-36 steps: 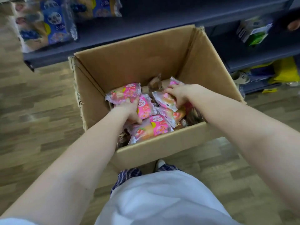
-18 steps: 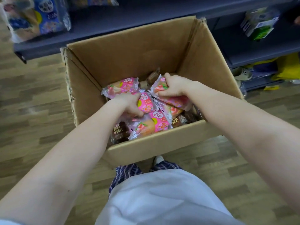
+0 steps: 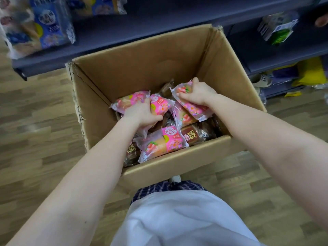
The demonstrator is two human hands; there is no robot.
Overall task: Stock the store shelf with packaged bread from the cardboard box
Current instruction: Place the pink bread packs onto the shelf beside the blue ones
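An open cardboard box (image 3: 142, 63) stands on the floor in front of the dark shelf (image 3: 159, 31). Inside lie several pink bread packs and some brown ones (image 3: 197, 134). My left hand (image 3: 142, 113) is closed around two pink packs, one to its left (image 3: 128, 101) and one to its right (image 3: 160, 105). My right hand (image 3: 197, 92) grips another pink pack (image 3: 192, 108) at its upper end, lifted slightly off the pile. A further pink pack (image 3: 163, 143) lies loose near the box's front wall.
Blue bread bags (image 3: 44, 27) sit on the shelf at the upper left. A green and white carton (image 3: 278, 27) is on a right-hand shelf, with yellow packs (image 3: 308, 71) lower down. Wood-pattern floor (image 3: 35, 121) surrounds the box. My white shirt fills the bottom of the view.
My right hand has closed tighter on its pink pack and raised it a little. My left hand has gathered its pink packs together. A brown pack at the front right is now uncovered.
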